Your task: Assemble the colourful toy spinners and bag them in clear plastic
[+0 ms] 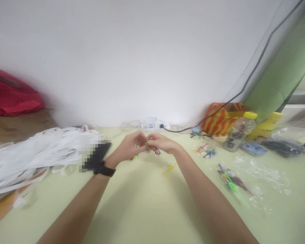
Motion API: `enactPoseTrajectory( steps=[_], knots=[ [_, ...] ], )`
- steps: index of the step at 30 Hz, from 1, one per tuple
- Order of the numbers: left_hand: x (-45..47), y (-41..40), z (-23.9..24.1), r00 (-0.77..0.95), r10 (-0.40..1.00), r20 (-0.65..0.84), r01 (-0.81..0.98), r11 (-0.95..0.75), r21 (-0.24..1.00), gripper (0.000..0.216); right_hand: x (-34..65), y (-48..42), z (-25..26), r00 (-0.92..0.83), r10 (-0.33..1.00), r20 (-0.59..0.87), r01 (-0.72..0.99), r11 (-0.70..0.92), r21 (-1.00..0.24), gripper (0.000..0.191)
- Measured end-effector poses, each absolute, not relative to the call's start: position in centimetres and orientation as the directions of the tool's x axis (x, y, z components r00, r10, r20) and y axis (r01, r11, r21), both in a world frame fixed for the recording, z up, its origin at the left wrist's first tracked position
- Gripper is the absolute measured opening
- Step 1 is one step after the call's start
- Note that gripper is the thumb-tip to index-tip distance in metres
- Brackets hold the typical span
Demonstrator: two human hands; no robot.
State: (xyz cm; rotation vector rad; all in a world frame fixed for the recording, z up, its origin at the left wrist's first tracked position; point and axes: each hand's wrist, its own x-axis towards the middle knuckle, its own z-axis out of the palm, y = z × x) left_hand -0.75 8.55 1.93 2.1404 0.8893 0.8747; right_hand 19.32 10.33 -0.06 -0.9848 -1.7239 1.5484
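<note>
My left hand (136, 145) and my right hand (161, 142) meet above the table, fingertips pinched close together. A small yellow-green bit (147, 138) shows between them; its kind is too small to make out. Just beyond and below the fingers lie small colourful plastic pieces (157, 152), partly hidden by the hands. A yellow plastic piece (169, 168) rests on the table near my right wrist. A black watch (105, 169) is on my left wrist.
White strips (40, 152) are heaped at left beside a dark flat device (99, 156). A power strip (155, 125) stands by the wall. On the right are a bottle (237, 132), a striped bag (216, 118), glasses (202, 136), coloured plastic pieces (232, 183) and clear wrappers (264, 173).
</note>
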Motion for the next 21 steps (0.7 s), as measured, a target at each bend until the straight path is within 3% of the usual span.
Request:
enactPoseTrajectory(
  steps=[6,11,15,17,21],
  knots=[
    [-0.8,8.4,1.0,0.570,0.777,0.265,0.336,-0.515,0.789,0.028,19.0,10.1,-0.5,-0.569,0.820,-0.058,0.266,0.116,-0.957,0.008],
    [-1.2,8.6,0.3,0.496,0.818,0.290,0.373,-0.502,0.780,0.031,18.9,10.7,-1.1,-0.436,0.898,-0.067,0.361,0.107,-0.926,0.007],
    [-1.4,8.6,-0.1,0.536,0.813,0.227,0.411,-0.486,0.771,0.032,20.2,11.8,-1.9,-0.278,0.958,-0.072,0.535,0.092,-0.839,0.005],
    [-1.5,8.7,-0.5,0.589,0.784,0.195,0.457,-0.522,0.721,0.026,21.4,12.3,-2.3,-0.205,0.974,-0.093,0.642,0.062,-0.764,0.006],
    [-1.9,9.0,-1.2,0.647,0.748,0.148,0.600,-0.619,0.507,0.019,23.7,12.4,-2.2,-0.173,0.963,-0.207,0.802,0.015,-0.597,0.017]
  ],
)
